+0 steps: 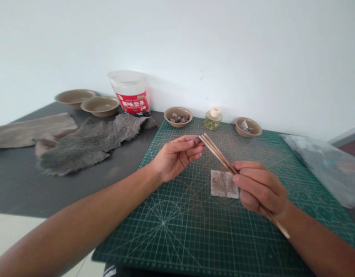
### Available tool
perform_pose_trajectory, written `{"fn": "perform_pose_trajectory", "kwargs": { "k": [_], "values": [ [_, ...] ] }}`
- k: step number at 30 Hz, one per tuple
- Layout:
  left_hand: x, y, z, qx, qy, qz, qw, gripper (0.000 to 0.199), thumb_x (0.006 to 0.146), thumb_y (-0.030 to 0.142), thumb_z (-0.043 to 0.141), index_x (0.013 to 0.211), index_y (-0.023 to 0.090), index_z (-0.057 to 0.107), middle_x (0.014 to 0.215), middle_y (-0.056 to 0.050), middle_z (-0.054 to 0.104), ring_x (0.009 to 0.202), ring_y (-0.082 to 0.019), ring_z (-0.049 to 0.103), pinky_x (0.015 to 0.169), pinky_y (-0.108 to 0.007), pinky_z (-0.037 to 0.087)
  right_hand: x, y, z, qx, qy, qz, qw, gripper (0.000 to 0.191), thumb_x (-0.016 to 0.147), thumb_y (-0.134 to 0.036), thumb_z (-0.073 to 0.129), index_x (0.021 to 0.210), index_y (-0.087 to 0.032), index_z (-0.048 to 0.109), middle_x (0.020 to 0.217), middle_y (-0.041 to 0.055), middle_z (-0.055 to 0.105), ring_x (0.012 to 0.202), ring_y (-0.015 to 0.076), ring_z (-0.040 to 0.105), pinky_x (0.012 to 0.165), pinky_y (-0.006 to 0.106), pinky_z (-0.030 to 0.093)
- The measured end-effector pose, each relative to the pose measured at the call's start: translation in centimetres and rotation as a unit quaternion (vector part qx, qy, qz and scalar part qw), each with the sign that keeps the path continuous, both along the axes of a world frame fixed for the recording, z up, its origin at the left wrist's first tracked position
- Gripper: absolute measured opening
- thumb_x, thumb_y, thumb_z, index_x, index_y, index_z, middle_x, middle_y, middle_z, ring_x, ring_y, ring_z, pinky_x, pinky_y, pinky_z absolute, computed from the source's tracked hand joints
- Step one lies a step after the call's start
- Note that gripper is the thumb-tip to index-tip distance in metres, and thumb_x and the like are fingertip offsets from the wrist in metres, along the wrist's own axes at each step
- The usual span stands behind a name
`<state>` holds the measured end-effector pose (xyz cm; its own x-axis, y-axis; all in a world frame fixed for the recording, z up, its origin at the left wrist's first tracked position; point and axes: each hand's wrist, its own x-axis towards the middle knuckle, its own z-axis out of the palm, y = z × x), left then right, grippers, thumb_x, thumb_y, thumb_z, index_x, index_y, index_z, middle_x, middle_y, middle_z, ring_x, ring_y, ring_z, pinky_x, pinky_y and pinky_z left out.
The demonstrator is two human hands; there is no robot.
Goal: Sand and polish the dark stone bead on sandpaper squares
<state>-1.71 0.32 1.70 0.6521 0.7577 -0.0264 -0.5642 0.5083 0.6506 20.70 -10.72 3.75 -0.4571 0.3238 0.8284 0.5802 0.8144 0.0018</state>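
My left hand [177,157] pinches a small dark grey-brown piece [197,140], possibly a stone, between thumb and fingers above the cutting mat. A few thin wooden sticks [218,153], with pale tips, are gripped in my right hand [262,187]. Their upper ends meet or nearly meet the piece; I cannot tell whether they touch. One stick's lower end sticks out below my right hand. Beneath and left of that hand, a square white pad [222,185] with brown smears lies on the green gridded cutting mat [177,234].
At the back stand a bowl of small dark pieces [178,117], a small bottle of yellowish liquid [213,119] and a bowl [248,127] with whitish scraps. Leftward are grey cloths [88,140], two brown bowls [100,105] and a plastic tub [131,94]. Clear plastic [333,165] lies right.
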Motion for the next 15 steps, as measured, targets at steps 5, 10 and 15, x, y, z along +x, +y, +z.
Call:
{"fn": "perform_pose_trajectory", "kwargs": {
  "k": [5, 10, 15],
  "values": [
    [0.09, -0.04, -0.2, 0.01, 0.011, 0.002, 1.0, 0.011, 0.087, 0.007, 0.066, 0.098, 0.01, 0.068, 0.088, -0.006, 0.075, 0.077, -0.013, 0.075, 0.074, -0.022, 0.063, 0.01, 0.26, -0.01, 0.049, -0.014, 0.03, 0.998, 0.012, 0.094, -0.018, 0.059, 0.1, -0.014, 0.069, 0.091, 0.0082, 0.067, 0.093, 0.0247, 0.072, 0.074, 0.041, 0.069],
    [0.04, -0.15, -0.32, 0.012, 0.001, 0.007, 1.0, 0.007, 0.086, 0.006, 0.068, 0.088, 0.013, 0.065, 0.094, -0.004, 0.076, 0.086, -0.015, 0.076, 0.078, -0.023, 0.063, -0.06, 0.19, 0.16, 0.046, -0.011, 0.024, 0.999, 0.014, 0.095, -0.018, 0.056, 0.101, -0.014, 0.068, 0.09, 0.0085, 0.067, 0.091, 0.0243, 0.072, 0.074, 0.041, 0.068],
    [0.03, -0.15, -0.43, 0.02, 0.001, 0.016, 1.0, 0.011, 0.083, 0.008, 0.072, 0.088, 0.014, 0.065, 0.096, -0.004, 0.076, 0.089, -0.014, 0.076, 0.081, -0.024, 0.063, -0.05, 0.37, -0.03, 0.051, -0.009, 0.029, 0.998, 0.014, 0.095, -0.018, 0.056, 0.101, -0.012, 0.067, 0.091, 0.009, 0.066, 0.093, 0.0244, 0.071, 0.074, 0.041, 0.068]
  ]
}}
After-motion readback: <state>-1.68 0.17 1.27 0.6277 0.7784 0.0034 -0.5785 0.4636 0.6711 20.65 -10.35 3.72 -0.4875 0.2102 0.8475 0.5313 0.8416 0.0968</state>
